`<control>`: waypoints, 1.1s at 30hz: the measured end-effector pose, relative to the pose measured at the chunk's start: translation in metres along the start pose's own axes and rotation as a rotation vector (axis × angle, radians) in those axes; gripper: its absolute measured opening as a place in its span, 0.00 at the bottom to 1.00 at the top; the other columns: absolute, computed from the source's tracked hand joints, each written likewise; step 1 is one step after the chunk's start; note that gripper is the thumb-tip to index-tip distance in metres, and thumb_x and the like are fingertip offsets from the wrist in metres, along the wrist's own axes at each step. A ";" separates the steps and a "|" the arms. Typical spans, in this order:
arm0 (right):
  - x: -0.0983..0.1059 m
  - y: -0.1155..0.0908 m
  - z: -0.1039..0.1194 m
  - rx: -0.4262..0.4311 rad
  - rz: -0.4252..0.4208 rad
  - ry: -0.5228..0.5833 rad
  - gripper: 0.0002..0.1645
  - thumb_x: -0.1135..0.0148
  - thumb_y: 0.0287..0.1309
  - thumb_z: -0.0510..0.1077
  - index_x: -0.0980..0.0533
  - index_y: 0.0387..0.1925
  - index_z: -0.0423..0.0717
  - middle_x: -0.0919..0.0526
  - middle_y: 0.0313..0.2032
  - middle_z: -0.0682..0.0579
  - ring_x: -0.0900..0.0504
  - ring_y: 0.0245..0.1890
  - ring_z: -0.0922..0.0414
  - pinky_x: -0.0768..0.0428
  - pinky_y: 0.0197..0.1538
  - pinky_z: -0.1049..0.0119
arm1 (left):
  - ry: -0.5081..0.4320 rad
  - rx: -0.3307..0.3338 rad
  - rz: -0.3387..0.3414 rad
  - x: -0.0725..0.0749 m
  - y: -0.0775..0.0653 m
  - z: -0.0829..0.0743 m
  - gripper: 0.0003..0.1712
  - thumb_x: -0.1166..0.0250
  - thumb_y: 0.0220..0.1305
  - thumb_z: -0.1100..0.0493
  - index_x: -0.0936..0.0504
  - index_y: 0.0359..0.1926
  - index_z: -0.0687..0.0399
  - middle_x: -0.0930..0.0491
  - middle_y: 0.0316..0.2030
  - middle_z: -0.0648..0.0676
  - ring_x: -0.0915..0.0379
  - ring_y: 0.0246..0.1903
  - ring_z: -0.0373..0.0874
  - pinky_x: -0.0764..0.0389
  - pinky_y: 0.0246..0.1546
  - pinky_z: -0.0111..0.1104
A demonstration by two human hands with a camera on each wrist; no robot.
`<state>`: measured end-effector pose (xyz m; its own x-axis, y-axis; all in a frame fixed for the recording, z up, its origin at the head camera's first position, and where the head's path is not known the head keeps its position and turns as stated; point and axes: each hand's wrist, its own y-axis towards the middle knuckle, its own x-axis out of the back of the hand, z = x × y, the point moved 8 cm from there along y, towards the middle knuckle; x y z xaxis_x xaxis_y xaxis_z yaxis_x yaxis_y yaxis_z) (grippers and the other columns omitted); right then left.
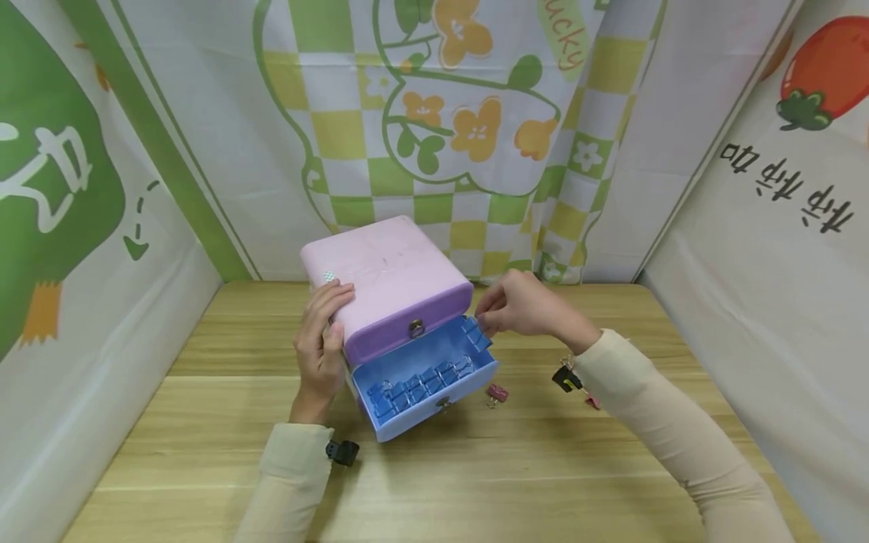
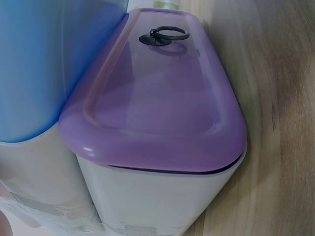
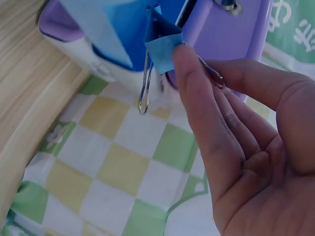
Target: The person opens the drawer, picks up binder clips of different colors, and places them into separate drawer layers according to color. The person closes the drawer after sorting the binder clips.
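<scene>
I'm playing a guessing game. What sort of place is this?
Probably a little indoor booth for tabletop work: there's a wood-grain table, a patterned cloth hanging behind it, and a drawer box with blue binder clips in its open drawer.

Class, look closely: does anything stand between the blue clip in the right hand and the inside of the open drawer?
Nothing visible does: the right hand pinches the blue clip at the right end of the blue drawer, whose top is open there. The other clips lie along its front.
</scene>
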<state>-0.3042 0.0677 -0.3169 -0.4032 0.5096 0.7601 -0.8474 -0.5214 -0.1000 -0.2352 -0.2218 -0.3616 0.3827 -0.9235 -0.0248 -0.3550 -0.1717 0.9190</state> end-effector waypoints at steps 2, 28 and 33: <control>-0.004 -0.001 0.005 0.010 0.004 -0.036 0.06 0.30 0.63 0.36 0.11 0.40 0.41 0.07 0.33 0.50 0.08 0.31 0.59 0.07 0.38 0.65 | -0.001 0.000 0.005 -0.001 0.000 0.000 0.25 0.50 0.65 0.62 0.15 0.53 0.71 0.15 0.56 0.69 0.26 0.69 0.60 0.32 0.79 0.50; -0.057 0.011 0.009 0.031 0.104 0.021 0.07 0.36 0.66 0.31 0.13 0.38 0.34 0.07 0.37 0.43 0.09 0.30 0.57 0.08 0.36 0.68 | 0.004 0.012 0.018 0.000 -0.001 0.001 0.25 0.50 0.65 0.62 0.15 0.54 0.71 0.15 0.57 0.69 0.27 0.70 0.59 0.33 0.80 0.50; -0.063 0.014 0.004 0.059 0.114 0.024 0.09 0.38 0.67 0.30 0.13 0.41 0.33 0.07 0.37 0.41 0.09 0.31 0.57 0.08 0.38 0.68 | 0.005 0.022 0.021 0.001 -0.001 0.002 0.25 0.50 0.64 0.63 0.15 0.54 0.71 0.16 0.57 0.69 0.27 0.70 0.58 0.33 0.80 0.50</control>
<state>-0.2890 0.0253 -0.3634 -0.5048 0.4607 0.7300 -0.7741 -0.6159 -0.1466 -0.2363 -0.2230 -0.3635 0.3795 -0.9252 -0.0039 -0.3813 -0.1603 0.9105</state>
